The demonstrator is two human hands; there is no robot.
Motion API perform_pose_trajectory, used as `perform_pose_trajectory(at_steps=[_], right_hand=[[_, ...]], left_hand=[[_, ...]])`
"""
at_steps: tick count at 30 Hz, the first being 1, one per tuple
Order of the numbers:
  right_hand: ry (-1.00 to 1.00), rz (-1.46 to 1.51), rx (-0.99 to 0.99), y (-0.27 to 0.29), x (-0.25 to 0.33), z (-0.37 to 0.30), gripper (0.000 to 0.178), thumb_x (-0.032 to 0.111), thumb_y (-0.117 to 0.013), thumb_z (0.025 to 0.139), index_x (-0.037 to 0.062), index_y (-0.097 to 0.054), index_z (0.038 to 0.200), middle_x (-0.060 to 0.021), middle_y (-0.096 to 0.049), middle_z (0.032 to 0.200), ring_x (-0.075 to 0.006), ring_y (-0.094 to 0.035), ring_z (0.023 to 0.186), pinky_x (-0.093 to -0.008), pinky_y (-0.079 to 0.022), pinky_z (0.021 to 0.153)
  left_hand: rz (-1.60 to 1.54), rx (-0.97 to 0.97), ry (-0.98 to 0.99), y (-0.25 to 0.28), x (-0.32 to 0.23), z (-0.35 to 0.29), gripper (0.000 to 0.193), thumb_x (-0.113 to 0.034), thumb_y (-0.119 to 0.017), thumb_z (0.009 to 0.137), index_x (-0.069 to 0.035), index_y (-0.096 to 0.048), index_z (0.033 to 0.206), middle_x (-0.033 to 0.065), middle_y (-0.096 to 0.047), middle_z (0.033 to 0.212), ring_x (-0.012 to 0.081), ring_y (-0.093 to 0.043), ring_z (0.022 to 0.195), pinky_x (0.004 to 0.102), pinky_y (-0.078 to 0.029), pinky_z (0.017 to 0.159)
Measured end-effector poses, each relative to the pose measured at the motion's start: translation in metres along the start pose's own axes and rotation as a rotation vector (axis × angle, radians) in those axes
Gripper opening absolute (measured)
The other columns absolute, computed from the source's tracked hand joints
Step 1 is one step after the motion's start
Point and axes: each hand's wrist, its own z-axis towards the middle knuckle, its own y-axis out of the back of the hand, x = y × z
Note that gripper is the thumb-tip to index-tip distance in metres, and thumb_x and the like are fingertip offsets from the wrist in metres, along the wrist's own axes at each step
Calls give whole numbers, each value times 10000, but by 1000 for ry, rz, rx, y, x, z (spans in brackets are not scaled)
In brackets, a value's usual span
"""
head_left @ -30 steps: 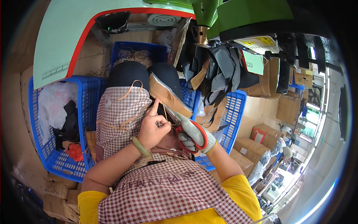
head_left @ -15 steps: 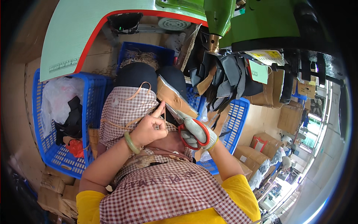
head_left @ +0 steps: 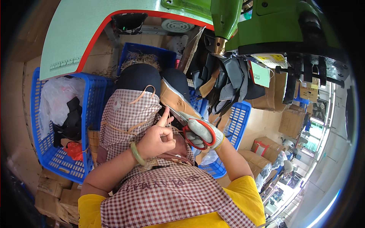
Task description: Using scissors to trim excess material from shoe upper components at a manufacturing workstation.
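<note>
My gloved right hand [head_left: 199, 133] is closed round red-handled scissors [head_left: 177, 114], blades pointing up and left. Under the blades and the glove lies a long tan piece with a pale edge [head_left: 175, 98], resting against my dark-clad leg. My bare left hand [head_left: 156, 140], a pale green bangle at its wrist, has the index finger stretched toward the blade tips and the other fingers curled. Beside that finger a thin tan strip [head_left: 170, 121] runs into the curled fingers; its lower part is hidden. More tan strips [head_left: 146, 91] lie on the checked apron [head_left: 129, 110] over my lap.
A green machine [head_left: 226, 22] and a pale green table with a red edge [head_left: 85, 57] stand ahead. Blue crates [head_left: 88, 125] flank me. A blue box [head_left: 127, 49] holds tan trimmings. Dark grey pieces [head_left: 232, 78] hang at the right. Cartons [head_left: 266, 146] stand farther right.
The left hand has shifted slightly right and down, its index finger still near the blades. The scissors and the tan piece hold nearly the same place. The whole view has moved slightly.
</note>
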Motion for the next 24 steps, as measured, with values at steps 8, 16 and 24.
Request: perform_pose_trajectory(at_steps=[8, 16, 24], right_hand=[[-47, 210, 22, 19, -12, 12, 523, 322, -554, 960, 166, -378, 1427, -42, -596, 738, -93, -506, 464, -209, -376, 365], [-94, -122, -110, 3, 18, 17, 588, 327, -573, 945, 225, -327, 1469, 4, -576, 723, -77, -484, 446, -203, -345, 352], [-47, -471, -134, -12, 30, 11, 597, 361, -551, 948, 210, -321, 1477, 28, -539, 722, -62, -434, 443, -212, -352, 379]], left_hand=[[21, 41, -73, -11, 2, -8, 193, 1, -646, 763, -49, -534, 615, 236, 3, 1568, 376, -290, 1393, 465, -342, 1062], [55, 71, -80, -14, 0, -12, 200, -7, -650, 769, -43, -533, 611, 250, -2, 1563, 387, -296, 1388, 476, -343, 1068], [6, 5, -42, 7, -23, -25, 185, -21, -647, 745, -32, -540, 595, 378, -201, 1466, 381, -405, 1322, 399, -410, 1013]])
